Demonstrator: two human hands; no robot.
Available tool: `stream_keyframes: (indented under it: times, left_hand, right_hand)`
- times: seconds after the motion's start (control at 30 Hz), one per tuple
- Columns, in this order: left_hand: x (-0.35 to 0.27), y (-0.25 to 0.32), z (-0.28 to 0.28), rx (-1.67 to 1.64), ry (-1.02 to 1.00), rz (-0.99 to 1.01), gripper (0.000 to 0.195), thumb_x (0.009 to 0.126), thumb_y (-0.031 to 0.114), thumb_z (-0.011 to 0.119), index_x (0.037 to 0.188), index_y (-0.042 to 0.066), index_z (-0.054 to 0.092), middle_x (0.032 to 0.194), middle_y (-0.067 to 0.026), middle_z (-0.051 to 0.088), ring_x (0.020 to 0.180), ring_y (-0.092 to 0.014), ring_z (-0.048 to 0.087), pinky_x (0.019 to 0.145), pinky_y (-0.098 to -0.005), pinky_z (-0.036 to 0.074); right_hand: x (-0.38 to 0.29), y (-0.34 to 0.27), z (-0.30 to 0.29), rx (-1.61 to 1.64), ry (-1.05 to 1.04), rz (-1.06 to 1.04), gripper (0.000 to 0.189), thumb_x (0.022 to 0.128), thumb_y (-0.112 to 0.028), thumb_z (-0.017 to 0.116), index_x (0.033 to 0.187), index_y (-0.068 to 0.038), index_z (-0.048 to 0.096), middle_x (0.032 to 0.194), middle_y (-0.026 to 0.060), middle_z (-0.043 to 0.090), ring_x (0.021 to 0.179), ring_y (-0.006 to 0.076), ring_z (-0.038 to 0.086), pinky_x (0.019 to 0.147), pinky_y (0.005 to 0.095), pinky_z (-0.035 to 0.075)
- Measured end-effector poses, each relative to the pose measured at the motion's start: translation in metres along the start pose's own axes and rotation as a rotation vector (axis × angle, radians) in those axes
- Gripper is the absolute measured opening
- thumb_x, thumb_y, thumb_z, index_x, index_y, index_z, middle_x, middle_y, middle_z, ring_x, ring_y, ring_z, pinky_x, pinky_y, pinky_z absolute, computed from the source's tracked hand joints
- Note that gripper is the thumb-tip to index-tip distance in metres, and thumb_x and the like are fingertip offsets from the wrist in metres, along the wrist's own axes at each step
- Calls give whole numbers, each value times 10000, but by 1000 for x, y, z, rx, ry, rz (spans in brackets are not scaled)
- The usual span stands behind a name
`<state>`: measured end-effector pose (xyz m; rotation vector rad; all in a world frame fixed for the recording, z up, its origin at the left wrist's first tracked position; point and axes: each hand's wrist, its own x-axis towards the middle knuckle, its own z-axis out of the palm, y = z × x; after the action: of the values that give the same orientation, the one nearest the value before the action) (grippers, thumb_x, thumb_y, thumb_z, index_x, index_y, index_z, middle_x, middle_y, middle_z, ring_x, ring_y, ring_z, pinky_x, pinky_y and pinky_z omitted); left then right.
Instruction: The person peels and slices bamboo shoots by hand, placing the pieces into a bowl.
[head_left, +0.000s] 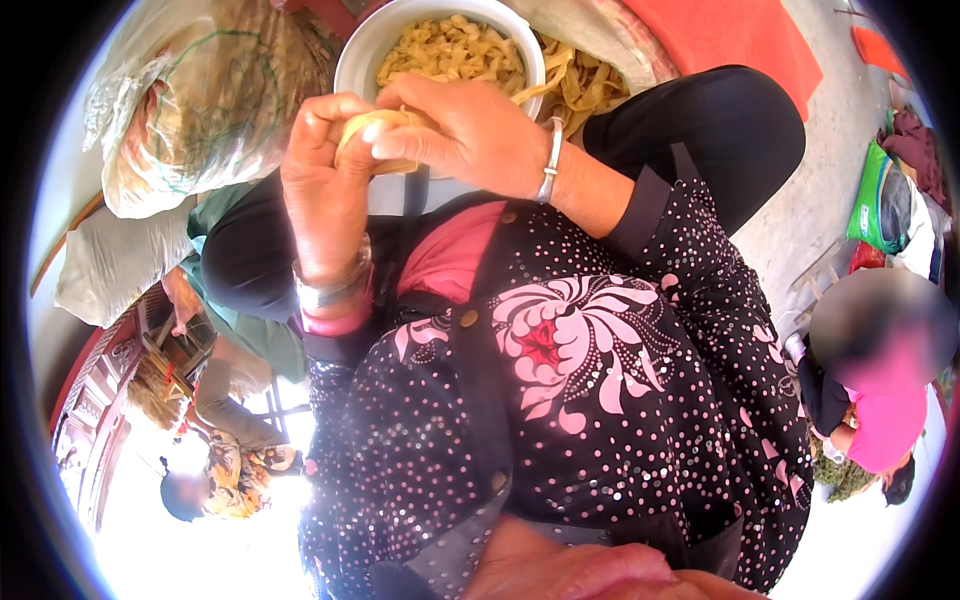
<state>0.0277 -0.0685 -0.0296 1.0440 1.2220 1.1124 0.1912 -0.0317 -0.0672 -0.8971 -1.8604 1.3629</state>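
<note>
Both hands are raised in front of my chest, close together at the near rim of a white basin. Between them is a folded, pale yellow pliable strip. My left hand, bracelets at its wrist, pinches the strip's left side between thumb and bent fingers. From the right, my right hand presses its thumb on the strip; a silver bangle circles that wrist. Short, curled yellowish pieces fill the basin's bottom. Long strips lie just right of the basin, one lying over its rim.
A large, full translucent plastic bag stands at left, above a white sack. Red sheeting lies at upper right. One person in pink sits at far right near bags; another person is at lower left.
</note>
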Motion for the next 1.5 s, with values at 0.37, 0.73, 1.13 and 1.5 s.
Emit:
stream_keyframes:
  times: [0.37, 0.73, 1.13, 1.5]
  left_hand:
    - [4, -4, 15, 77, -121, 48, 401, 869, -20, 553, 1267, -7, 509, 1158, -99, 572, 1057, -203, 549, 955, -282, 408]
    - [16, -16, 22, 325, -276, 191, 531, 914, 208, 577, 1367, 0, 397, 1336, -165, 474, 1250, -253, 433, 1036, -338, 327]
    - [23, -7, 33, -208, -211, -123, 536, 984, 434, 380, 1192, -25, 566, 934, -136, 638, 792, -180, 639, 753, -303, 518]
    - [62, -8, -11, -932, -424, -118, 507, 991, 403, 357, 1141, -55, 518, 974, -110, 545, 708, -181, 580, 722, -418, 568]
  right_hand:
    - [-14, 3, -12, 307, 104, 9, 370, 963, -351, 486, 815, -33, 603, 657, 58, 567, 589, 174, 546, 548, 293, 422]
    - [-21, 14, -11, 655, 71, 248, 417, 972, -403, 458, 873, -24, 601, 566, -47, 457, 473, 32, 394, 424, 190, 275]
    - [0, 4, -23, 93, 304, -25, 448, 991, -390, 366, 967, 8, 570, 873, 90, 629, 803, 212, 618, 737, 308, 487]
    - [-1, 12, -73, -319, 257, -106, 418, 960, -330, 505, 758, 21, 610, 605, 22, 512, 572, 86, 484, 507, 267, 365]
